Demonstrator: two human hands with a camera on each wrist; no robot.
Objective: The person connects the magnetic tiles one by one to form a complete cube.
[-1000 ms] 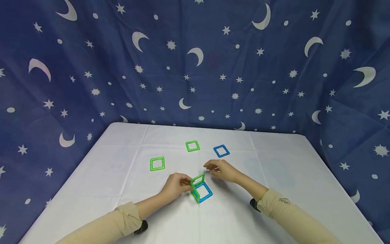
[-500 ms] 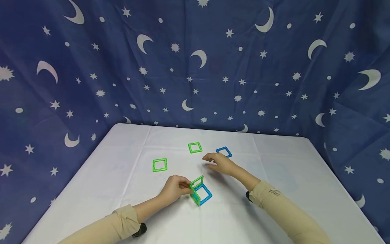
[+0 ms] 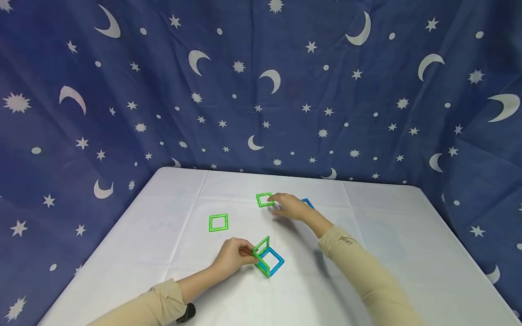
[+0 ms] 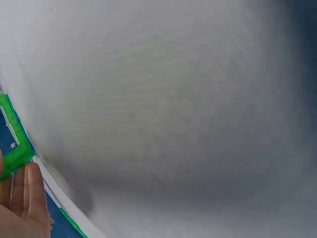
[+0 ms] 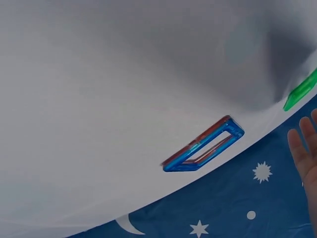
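My left hand [image 3: 232,257] pinches an upright green square magnetic tile [image 3: 267,270] between thumb and fingers. A second green tile [image 3: 268,242] stands upright at an angle to it. Both rise along edges of a flat blue tile [image 3: 277,254]. The left wrist view shows fingertips against the corner of a green tile [image 4: 19,156]. Farther back, my right hand [image 3: 292,207] is over the table with loosely extended fingers and holds nothing. Its fingertips overlap the right edge of a flat green tile [image 3: 258,201] in the head view.
Another green tile [image 3: 210,223] lies flat to the left. A blue tile [image 3: 308,202], partly hidden behind the right hand, lies at the back; the right wrist view shows this blue tile [image 5: 236,131] too. A dark curtain [image 3: 228,81] with moons and stars surrounds the white table [image 3: 391,235].
My right hand has moved away from the assembled tiles toward the back green tile, now covering part of the back blue tile. The left hand keeps its pinch. The head view has shifted slightly.
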